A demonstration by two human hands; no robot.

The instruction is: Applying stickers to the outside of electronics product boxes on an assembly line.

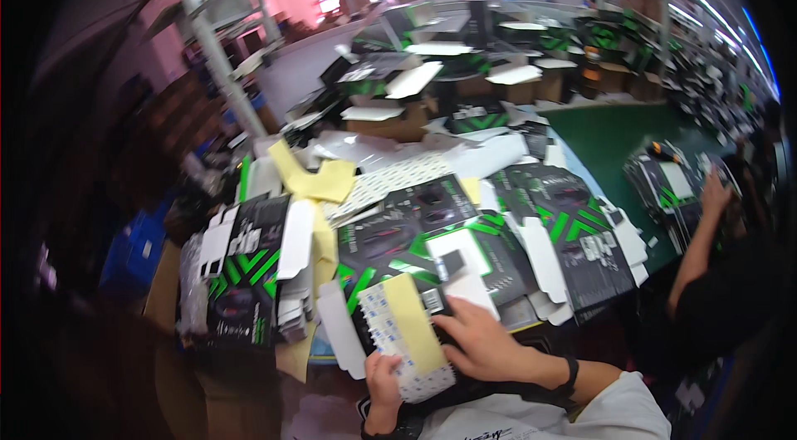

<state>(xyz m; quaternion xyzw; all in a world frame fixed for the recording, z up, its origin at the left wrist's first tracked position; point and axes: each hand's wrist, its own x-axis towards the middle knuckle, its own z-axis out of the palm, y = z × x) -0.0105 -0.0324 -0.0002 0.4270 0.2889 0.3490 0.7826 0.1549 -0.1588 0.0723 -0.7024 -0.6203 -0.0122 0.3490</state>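
My left hand (383, 390) is closed on the lower left edge of a sheet of small white labels (386, 332) with blue marks. A strip of bare yellow backing (415, 328) runs along its right part. The sheet lies tilted in front of my body, over a flat black and green printed box. My right hand (481, 344) is at the sheet's right edge, thumb and fingers apart; whether a label sticks to a fingertip is too small to make out. Just beyond, more flattened black and green boxes (378, 245) with white flaps overlap on the table.
Box stacks stand at left (249, 266) and right (573, 232). Crumpled yellow paper (315, 178) and a larger label sheet (390, 183) lie behind. Piled cartons (386, 120) line the back. At right, a co-worker's arm (701, 232) reaches over a green table (598, 137). A blue bin (133, 253) stands left.
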